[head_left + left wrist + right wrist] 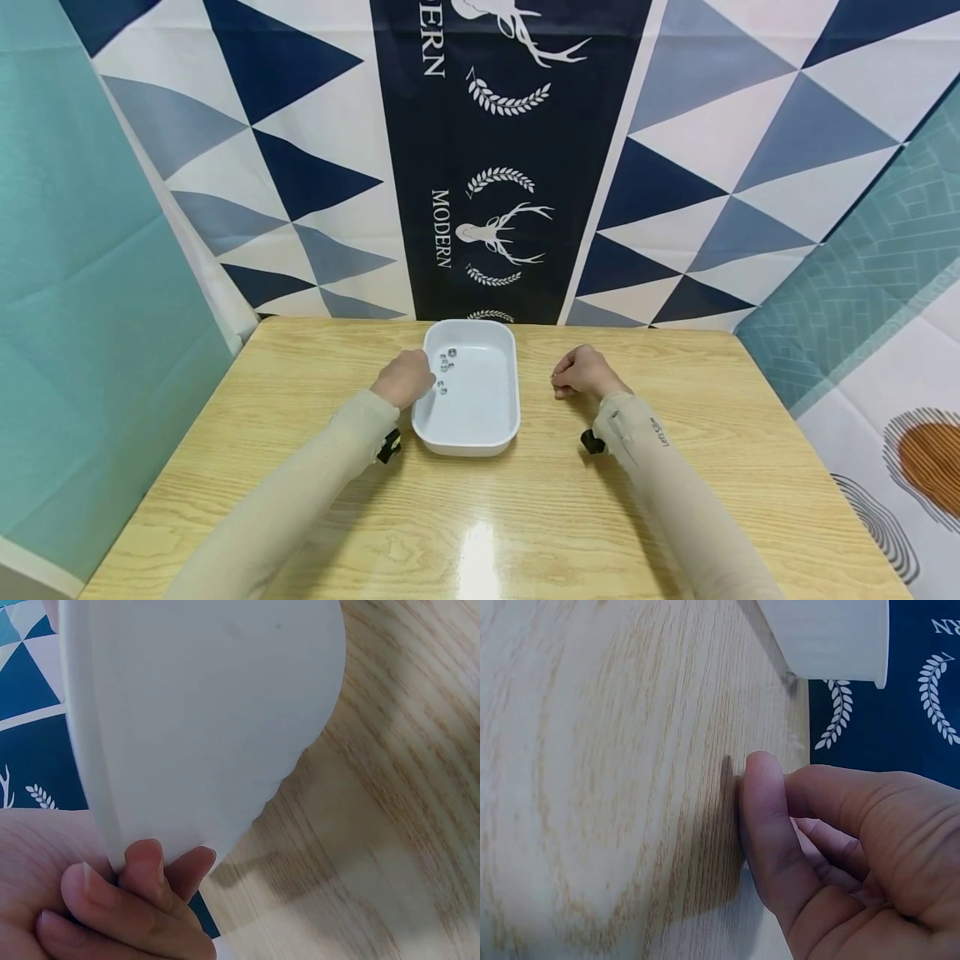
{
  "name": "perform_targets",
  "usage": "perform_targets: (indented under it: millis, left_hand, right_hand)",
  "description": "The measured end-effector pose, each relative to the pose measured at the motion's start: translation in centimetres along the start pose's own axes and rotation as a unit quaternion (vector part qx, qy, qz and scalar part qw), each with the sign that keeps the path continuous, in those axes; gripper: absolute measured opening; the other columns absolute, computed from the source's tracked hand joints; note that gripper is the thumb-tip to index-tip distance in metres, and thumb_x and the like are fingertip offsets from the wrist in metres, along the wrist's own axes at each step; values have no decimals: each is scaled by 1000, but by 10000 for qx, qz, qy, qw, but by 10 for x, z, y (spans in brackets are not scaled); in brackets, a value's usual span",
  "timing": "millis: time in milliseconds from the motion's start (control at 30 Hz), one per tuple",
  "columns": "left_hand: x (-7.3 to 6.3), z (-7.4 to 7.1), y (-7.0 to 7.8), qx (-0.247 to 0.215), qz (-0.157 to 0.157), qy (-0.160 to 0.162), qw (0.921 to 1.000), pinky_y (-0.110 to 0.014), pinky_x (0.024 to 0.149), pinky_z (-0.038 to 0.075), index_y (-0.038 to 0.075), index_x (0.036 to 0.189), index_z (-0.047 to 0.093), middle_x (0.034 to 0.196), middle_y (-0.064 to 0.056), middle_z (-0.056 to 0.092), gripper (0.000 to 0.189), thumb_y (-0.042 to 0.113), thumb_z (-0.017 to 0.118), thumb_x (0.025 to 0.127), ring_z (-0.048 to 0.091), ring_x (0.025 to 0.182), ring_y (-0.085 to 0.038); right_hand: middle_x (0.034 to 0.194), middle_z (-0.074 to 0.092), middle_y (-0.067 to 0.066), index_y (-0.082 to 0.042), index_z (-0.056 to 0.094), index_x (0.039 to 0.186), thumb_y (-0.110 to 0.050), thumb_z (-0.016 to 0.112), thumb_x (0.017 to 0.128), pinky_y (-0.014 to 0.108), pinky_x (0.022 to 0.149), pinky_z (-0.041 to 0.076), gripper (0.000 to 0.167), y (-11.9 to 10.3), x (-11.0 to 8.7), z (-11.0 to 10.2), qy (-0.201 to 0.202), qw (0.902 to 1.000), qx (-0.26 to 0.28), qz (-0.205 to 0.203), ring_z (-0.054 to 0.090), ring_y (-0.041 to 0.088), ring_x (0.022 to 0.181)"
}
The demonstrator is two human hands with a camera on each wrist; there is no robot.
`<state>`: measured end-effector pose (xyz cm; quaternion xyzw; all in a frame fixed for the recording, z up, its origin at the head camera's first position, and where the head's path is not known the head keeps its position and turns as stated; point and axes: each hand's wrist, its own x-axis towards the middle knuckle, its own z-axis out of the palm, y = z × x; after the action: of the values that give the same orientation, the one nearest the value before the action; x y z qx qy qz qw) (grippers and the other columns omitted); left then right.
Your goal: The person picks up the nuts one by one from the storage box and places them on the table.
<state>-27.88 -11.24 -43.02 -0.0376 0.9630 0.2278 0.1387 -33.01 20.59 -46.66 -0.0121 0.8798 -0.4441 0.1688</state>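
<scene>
A white rectangular tray [480, 425] stands at the back middle of the wooden table. Several small shiny silvery pieces [444, 365] lie inside it, towards its left side; they are too small to tell their kind. My left hand [405, 379] grips the tray's left rim. In the left wrist view its fingers [142, 862] are curled at the tray's outer wall [202, 735]. To the right of the tray, my right hand [585, 373] is low over the table. Its thumb [765, 802] and index finger pinch a tiny object, almost wholly hidden by the fingertips.
The wooden table [480, 500] ends at the back against a patterned cloth [525, 167]. A teal cloth [97, 292] hangs on the left, and another patterned cloth [885, 333] on the right. Dark wrist devices [592, 442] sit at both cuffs.
</scene>
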Motion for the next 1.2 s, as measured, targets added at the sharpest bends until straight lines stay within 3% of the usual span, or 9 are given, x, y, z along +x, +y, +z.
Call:
perform_targets:
  millis: [600,833,1067,1200]
  left_hand:
    - [6,2,-3,-32,1,-80,10000,-27,60,56,-6,123,64,87,-11,66,28,10,54,102,68,72,-19]
    - [3,3,-5,-14,15,-42,10000,-27,60,56,-6,123,64,87,-11,66,28,10,54,102,67,73,-20]
    - [1,4,-5,55,104,52,9999,-27,60,55,-6,122,64,87,-11,66,28,9,52,102,67,73,-20]
    - [2,3,-4,104,137,85,9998,-27,59,55,-6,122,64,88,-11,66,28,10,53,102,67,73,-19]
  right_hand:
    - [79,71,12,6,64,109,-1,71,92,26,62,60,20,0,-2,-3,-73,9999,-125,17,70,13,59]
    - [76,69,9,3,66,104,-10,74,90,25,59,56,21,0,-5,-3,-95,9979,-588,-269,63,12,61]
    - [88,73,14,3,66,112,-17,70,96,34,67,60,26,-7,-12,-12,-244,9938,-942,-537,68,19,68]
    - [94,72,13,3,67,114,-23,70,96,32,68,57,32,-15,-15,-19,-179,9867,-1360,-875,69,20,73]
